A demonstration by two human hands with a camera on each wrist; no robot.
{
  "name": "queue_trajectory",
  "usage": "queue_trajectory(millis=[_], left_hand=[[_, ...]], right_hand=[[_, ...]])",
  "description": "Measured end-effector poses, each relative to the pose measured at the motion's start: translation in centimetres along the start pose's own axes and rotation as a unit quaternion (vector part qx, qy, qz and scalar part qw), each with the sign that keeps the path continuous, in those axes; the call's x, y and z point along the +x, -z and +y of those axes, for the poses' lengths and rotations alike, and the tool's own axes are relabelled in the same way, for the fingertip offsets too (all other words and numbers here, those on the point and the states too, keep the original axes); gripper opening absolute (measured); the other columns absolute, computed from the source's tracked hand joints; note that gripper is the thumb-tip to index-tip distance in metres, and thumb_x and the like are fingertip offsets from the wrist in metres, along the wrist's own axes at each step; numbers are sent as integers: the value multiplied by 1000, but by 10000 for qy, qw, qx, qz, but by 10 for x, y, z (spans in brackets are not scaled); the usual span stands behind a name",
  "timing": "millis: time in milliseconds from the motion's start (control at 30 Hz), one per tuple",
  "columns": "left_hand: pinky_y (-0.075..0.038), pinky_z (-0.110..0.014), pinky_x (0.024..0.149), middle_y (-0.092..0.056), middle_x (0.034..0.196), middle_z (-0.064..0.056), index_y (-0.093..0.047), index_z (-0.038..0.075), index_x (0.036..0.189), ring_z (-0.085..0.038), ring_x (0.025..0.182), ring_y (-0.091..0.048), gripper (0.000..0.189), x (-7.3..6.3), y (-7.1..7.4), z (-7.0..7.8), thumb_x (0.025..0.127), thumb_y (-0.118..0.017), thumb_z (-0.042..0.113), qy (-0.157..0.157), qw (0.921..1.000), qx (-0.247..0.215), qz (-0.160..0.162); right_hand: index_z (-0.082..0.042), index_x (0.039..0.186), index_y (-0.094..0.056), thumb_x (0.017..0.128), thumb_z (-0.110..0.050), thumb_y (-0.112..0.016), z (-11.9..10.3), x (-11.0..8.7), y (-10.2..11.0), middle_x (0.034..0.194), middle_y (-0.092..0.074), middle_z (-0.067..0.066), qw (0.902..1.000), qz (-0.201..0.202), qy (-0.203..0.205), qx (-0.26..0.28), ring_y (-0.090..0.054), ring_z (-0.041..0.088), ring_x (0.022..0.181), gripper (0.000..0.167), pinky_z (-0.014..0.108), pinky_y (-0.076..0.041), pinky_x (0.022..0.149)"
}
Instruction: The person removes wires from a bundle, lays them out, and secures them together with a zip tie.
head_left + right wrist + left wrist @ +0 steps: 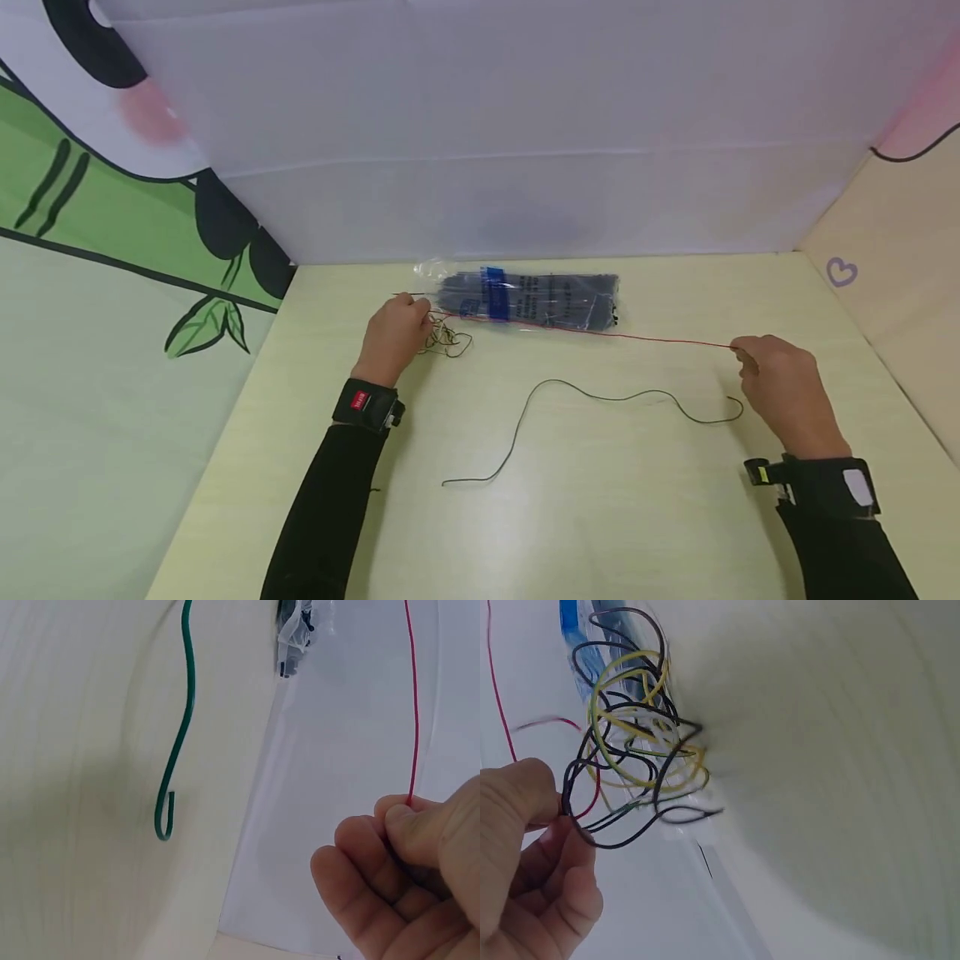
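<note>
My left hand point(393, 340) pinches a tangled bundle of thin wires point(649, 780), with black, yellow, green, white and red strands hanging from the fingertips. My right hand point(787, 387) holds the end of a red wire point(645, 337) between thumb and forefinger. That wire runs almost straight across to the left hand, above the table. Below it, a separate dark green wire point(190, 686) lies on the table in a wavy line, its end bent into a small hook close to the right hand. Where the red wire passes among the bundled strands is hard to make out.
Along the back of the table point(600, 517) lies a clear plastic bag point(577, 302) of dark, thin strips, with a blue band across it. Behind it rises a pale cloth wall point(525, 208). A short dark scrap point(375, 490) is beside the left sleeve.
</note>
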State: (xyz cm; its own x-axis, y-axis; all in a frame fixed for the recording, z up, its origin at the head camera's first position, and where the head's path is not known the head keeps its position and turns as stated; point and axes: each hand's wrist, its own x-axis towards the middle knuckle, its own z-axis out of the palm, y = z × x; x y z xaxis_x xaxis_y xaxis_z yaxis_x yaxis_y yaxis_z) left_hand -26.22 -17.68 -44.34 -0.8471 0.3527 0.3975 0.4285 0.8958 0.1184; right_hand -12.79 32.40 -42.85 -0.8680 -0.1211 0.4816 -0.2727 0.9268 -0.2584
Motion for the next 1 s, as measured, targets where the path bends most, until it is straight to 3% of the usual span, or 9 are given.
queue_trajectory(millis=[133,233,300,467,600,733,900,1000], left_hand=[[-49,-36,59,-61,82,-11,-70,5,96,-22,68,-57,10,-3,0,-10,90,-62,7,49,9995,-234,199],[-54,-37,67,-68,89,-11,-71,4,98,-23,76,-64,12,-3,2,-13,91,-62,7,-84,9977,-582,342],[-56,-37,72,-72,93,-10,-71,4,99,-23,81,-67,13,-4,5,-13,92,-60,6,-172,9952,-872,413],[-54,-33,72,-72,94,-7,-69,6,104,-16,81,-65,15,-11,13,-14,94,-58,6,-368,9884,-1365,558],[-51,-32,70,-68,93,-5,-71,8,108,-16,81,-60,17,-20,21,-14,94,-61,9,-588,9885,-1168,759],[-47,-31,64,-64,79,-2,-74,8,102,-19,76,-54,13,-32,29,-14,91,-67,13,-675,9913,-715,878],[-46,-32,63,-67,73,-2,-75,9,97,-18,72,-54,13,-45,38,-12,90,-71,20,-642,9945,-586,582],[-50,-31,65,-71,78,0,-75,11,98,-14,70,-58,13,-54,46,-10,92,-69,21,-563,9947,-862,-69]], right_hand=[[4,101,-69,81,12,-66,5,-4,3,84,-70,21,9998,-3,-215,10,-66,35,73,22,52,-52,66],[4,103,-69,83,11,-65,7,-7,5,86,-70,22,9993,-114,-352,7,-66,36,75,21,53,-52,67],[4,103,-69,85,9,-64,9,-9,7,87,-70,23,9987,-185,-471,11,-67,36,75,20,47,-52,64],[4,100,-71,84,7,-65,16,-13,11,85,-70,22,9976,-285,-619,-98,-67,36,75,17,38,-49,60],[5,96,-72,81,7,-67,19,-17,12,86,-69,23,9979,-325,-553,-116,-65,37,77,16,43,-50,61],[4,92,-74,78,9,-71,23,-23,12,87,-67,21,9985,-376,-368,-119,-63,37,79,16,41,-49,61],[1,90,-74,75,9,-73,27,-28,12,88,-66,19,9981,-492,-294,-236,-63,36,80,16,38,-49,61],[1,92,-73,77,7,-72,25,-31,16,88,-70,17,9969,-640,-418,-160,-65,33,77,17,33,-49,60]])
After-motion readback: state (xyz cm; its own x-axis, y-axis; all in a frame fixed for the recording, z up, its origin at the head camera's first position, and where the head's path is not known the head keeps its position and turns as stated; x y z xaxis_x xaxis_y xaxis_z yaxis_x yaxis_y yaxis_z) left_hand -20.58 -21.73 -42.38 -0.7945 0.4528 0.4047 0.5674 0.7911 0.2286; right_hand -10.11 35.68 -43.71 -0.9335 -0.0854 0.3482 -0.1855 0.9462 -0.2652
